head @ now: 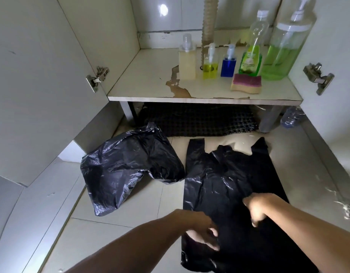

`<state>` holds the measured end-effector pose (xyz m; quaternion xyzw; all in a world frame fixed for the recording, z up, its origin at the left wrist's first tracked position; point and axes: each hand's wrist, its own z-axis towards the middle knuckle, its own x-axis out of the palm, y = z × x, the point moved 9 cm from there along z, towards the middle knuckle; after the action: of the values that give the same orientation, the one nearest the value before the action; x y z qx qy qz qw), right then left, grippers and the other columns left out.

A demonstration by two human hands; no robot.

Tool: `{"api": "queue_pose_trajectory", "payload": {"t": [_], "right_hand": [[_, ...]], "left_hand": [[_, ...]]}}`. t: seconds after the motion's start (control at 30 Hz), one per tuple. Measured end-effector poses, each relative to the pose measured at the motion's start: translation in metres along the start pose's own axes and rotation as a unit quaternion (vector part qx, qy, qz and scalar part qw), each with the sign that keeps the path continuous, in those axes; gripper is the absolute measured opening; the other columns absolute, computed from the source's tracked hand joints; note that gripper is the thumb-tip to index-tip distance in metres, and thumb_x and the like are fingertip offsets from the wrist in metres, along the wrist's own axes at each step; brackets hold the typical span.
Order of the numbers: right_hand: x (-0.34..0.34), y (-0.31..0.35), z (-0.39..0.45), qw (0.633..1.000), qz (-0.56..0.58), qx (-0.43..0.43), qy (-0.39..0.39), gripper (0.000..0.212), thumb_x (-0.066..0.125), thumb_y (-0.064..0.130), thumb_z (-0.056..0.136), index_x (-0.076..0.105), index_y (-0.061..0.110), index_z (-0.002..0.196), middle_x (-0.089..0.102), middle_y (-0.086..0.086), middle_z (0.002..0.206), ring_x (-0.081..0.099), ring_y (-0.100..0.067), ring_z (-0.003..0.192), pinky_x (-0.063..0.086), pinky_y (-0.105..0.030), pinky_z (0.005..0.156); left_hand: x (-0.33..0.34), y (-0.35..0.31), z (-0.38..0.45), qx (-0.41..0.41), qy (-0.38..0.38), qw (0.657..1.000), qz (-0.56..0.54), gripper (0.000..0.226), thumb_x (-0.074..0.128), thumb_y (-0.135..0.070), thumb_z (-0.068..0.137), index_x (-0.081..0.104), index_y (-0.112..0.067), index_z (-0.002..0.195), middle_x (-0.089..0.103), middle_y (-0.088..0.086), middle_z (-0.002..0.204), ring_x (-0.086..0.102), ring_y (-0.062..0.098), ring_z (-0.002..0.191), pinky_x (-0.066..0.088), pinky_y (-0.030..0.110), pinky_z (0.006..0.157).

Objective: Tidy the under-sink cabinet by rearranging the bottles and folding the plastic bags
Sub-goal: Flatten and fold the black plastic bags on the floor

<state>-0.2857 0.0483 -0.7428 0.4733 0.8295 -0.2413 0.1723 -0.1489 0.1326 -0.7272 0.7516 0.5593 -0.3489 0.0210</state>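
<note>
A flat black plastic bag (225,174) lies spread on the floor tiles, handles pointing toward the cabinet. My left hand (201,231) rests on its left edge near the bottom, fingers stretched across the plastic. My right hand (253,210) sits on the bag's middle with fingers curled down into the plastic, which it seems to pinch. A second, crumpled black bag (126,170) lies to the left. On the cabinet shelf (146,83) stand a cream pump bottle (187,62), a yellow pump bottle (210,65), a blue pump bottle (228,64), a green dish-soap bottle (251,56) and a large green pump jug (282,54).
A pink-topped sponge (246,83) lies at the shelf front. A ribbed drain hose (208,18) drops behind the bottles. A dark checked mat (197,121) lies under the shelf, a water bottle (292,117) at its right leg. Both cabinet doors (32,85) stand open.
</note>
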Motion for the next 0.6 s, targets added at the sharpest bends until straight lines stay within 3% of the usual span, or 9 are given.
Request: {"api": "queue_pose_trajectory", "payload": {"t": [0.07, 0.17, 0.23, 0.3, 0.37, 0.47, 0.53, 0.6], "right_hand": [[-0.055, 0.012, -0.004, 0.989, 0.102, -0.034, -0.101, 0.048, 0.064, 0.036, 0.082, 0.052, 0.017, 0.125, 0.060, -0.003, 0.122, 0.062, -0.024, 0.108, 0.052, -0.030, 0.085], [-0.139, 0.036, -0.018, 0.918, 0.298, -0.091, -0.244, 0.037, 0.059, 0.041, 0.086, 0.058, 0.018, 0.114, 0.068, 0.000, 0.106, 0.066, -0.018, 0.092, 0.054, -0.031, 0.082], [-0.183, 0.067, -0.026, 0.870, 0.386, -0.124, -0.282, 0.038, 0.059, 0.042, 0.088, 0.059, 0.016, 0.115, 0.068, 0.000, 0.110, 0.064, -0.016, 0.098, 0.051, -0.028, 0.088], [-0.218, 0.107, -0.027, 0.841, 0.433, -0.145, -0.289, 0.043, 0.059, 0.046, 0.086, 0.058, 0.017, 0.118, 0.064, 0.000, 0.119, 0.060, -0.016, 0.106, 0.045, -0.024, 0.089], [-0.244, 0.149, -0.022, 0.838, 0.437, -0.149, -0.292, 0.053, 0.060, 0.051, 0.084, 0.053, 0.015, 0.123, 0.059, -0.004, 0.126, 0.058, -0.019, 0.111, 0.044, -0.026, 0.093], [-0.261, 0.200, -0.011, 0.872, 0.380, -0.111, -0.287, 0.070, 0.058, 0.058, 0.081, 0.044, 0.010, 0.130, 0.050, -0.011, 0.133, 0.050, -0.028, 0.122, 0.041, -0.034, 0.099], [-0.253, 0.222, -0.005, 0.895, 0.351, -0.085, -0.261, 0.074, 0.057, 0.060, 0.080, 0.042, 0.009, 0.131, 0.046, -0.012, 0.133, 0.047, -0.031, 0.124, 0.040, -0.037, 0.100], [-0.242, 0.234, 0.001, 0.910, 0.326, -0.064, -0.249, 0.064, 0.056, 0.057, 0.081, 0.047, 0.009, 0.123, 0.049, -0.012, 0.127, 0.051, -0.031, 0.119, 0.043, -0.039, 0.098]], "left_hand": [[-0.059, 0.011, -0.024, 0.002, -0.073, 0.997, -0.038, 0.038, 0.051, -0.039, 0.095, 0.058, -0.017, 0.126, 0.065, 0.007, 0.122, 0.060, 0.024, 0.109, 0.043, 0.034, 0.095], [-0.161, 0.074, -0.085, -0.054, -0.279, 0.953, -0.109, 0.028, 0.049, -0.020, 0.095, 0.065, -0.011, 0.115, 0.068, 0.009, 0.114, 0.063, 0.025, 0.103, 0.045, 0.030, 0.090], [-0.196, 0.143, -0.135, -0.118, -0.421, 0.878, -0.196, 0.025, 0.052, -0.017, 0.092, 0.067, -0.012, 0.112, 0.069, 0.009, 0.110, 0.065, 0.027, 0.099, 0.046, 0.029, 0.088], [-0.190, 0.218, -0.179, -0.189, -0.530, 0.773, -0.293, 0.026, 0.056, -0.015, 0.087, 0.067, -0.016, 0.111, 0.070, 0.009, 0.109, 0.066, 0.027, 0.100, 0.049, 0.028, 0.089], [-0.152, 0.277, -0.206, -0.285, -0.567, 0.704, -0.319, 0.033, 0.058, -0.012, 0.085, 0.062, -0.016, 0.117, 0.067, 0.009, 0.114, 0.062, 0.029, 0.105, 0.048, 0.032, 0.089], [-0.100, 0.332, -0.219, -0.384, -0.531, 0.697, -0.291, 0.042, 0.058, -0.013, 0.084, 0.051, -0.013, 0.125, 0.055, 0.013, 0.126, 0.053, 0.033, 0.114, 0.046, 0.041, 0.093], [-0.085, 0.353, -0.215, -0.393, -0.504, 0.715, -0.284, 0.049, 0.060, -0.016, 0.083, 0.048, -0.015, 0.130, 0.053, 0.013, 0.128, 0.051, 0.033, 0.118, 0.045, 0.043, 0.097], [-0.079, 0.364, -0.204, -0.377, -0.479, 0.743, -0.277, 0.057, 0.057, -0.014, 0.081, 0.045, -0.023, 0.136, 0.059, 0.012, 0.125, 0.055, 0.032, 0.116, 0.047, 0.041, 0.096]]}}
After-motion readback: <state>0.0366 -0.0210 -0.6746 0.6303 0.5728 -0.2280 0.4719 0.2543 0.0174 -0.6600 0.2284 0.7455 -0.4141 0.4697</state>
